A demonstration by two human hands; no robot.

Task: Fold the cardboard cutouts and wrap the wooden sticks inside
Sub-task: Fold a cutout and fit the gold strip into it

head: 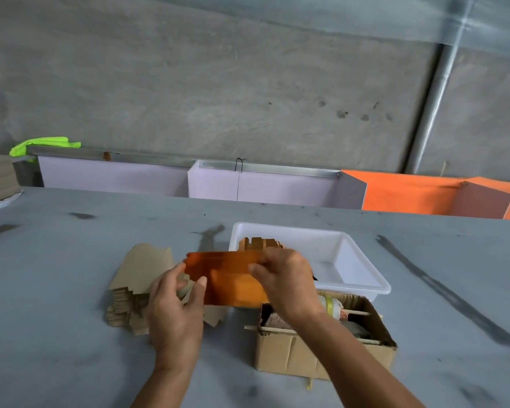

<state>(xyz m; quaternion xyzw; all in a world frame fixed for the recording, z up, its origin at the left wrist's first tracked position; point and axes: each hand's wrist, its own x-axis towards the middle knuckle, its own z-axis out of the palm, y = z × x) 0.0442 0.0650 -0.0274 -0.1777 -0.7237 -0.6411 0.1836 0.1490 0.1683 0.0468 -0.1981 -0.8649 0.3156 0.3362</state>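
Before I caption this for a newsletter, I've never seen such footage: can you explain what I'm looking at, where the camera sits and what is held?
There is no machine here: a person wears a camera on the head, looking down at their own hands. The left hand and right hand together hold an orange cutout above a grey table. A stack of brown cutouts lies to the left. Behind is a white tray with finished pieces; in front of it, a cardboard box holds sticks.
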